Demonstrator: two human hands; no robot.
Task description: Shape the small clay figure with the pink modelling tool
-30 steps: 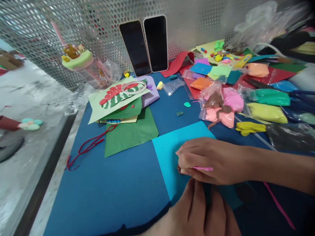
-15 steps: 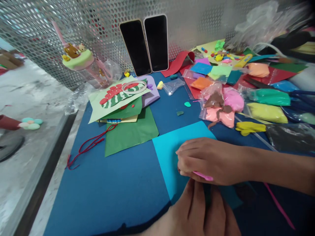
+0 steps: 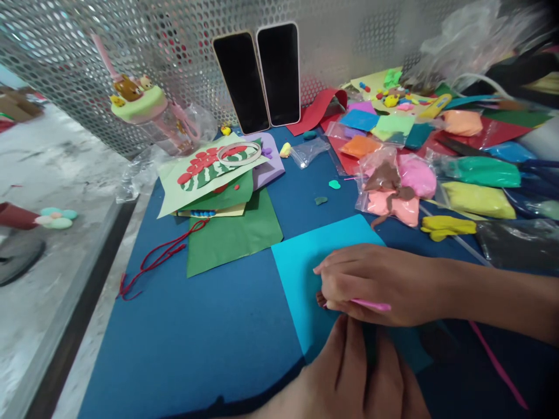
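A bright blue sheet of paper [image 3: 297,273] lies on the dark blue table, with both my hands over it. My right hand [image 3: 371,282], reaching in from the right, is closed around a thin pink modelling tool [image 3: 373,304]. The tool's tip touches a small ridged piece of brown clay [image 3: 321,299] on the sheet. From the bottom edge comes my left hand [image 3: 353,372], its fingers stretched out and partly spread over the paper, just below the right one. Its fingertips are partly hidden.
Bags of coloured clay [image 3: 395,186] crowd the right side. At left, a green sheet [image 3: 236,244] lies under paper artwork [image 3: 209,169], near a red cord [image 3: 163,256]. Two phones [image 3: 279,75] lean on the perforated metal panel [image 3: 332,52], with a lidded cup [image 3: 140,107] to the left.
My right hand has turned slightly and the pink tool's handle has swung up to the right. More of the brown clay now shows. The left hand has barely moved.
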